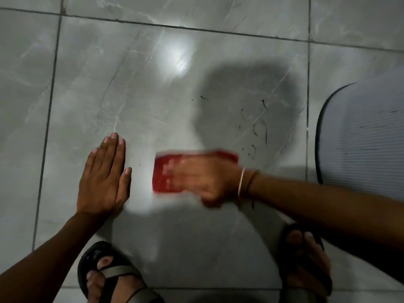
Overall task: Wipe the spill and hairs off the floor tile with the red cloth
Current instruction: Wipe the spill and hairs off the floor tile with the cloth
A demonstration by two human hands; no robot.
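Observation:
A folded red cloth (166, 176) lies flat on the grey marbled floor tile (135, 88). My right hand (205, 180) presses down on the cloth's right part, blurred by motion, with a thin bangle at the wrist. My left hand (105, 178) rests flat on the tile to the left of the cloth, fingers straight and close together, holding nothing. Several dark hairs (255, 127) lie scattered on the tile above and right of the cloth. A dull wet-looking patch surrounds them, though part of it may be shadow.
A grey ribbed mat (363, 136) with a dark edge lies at the right. My two feet in dark sandals, the left foot (109, 276) and the right foot (306, 263), stand at the bottom. A bright light reflection (177, 55) shines on the tile.

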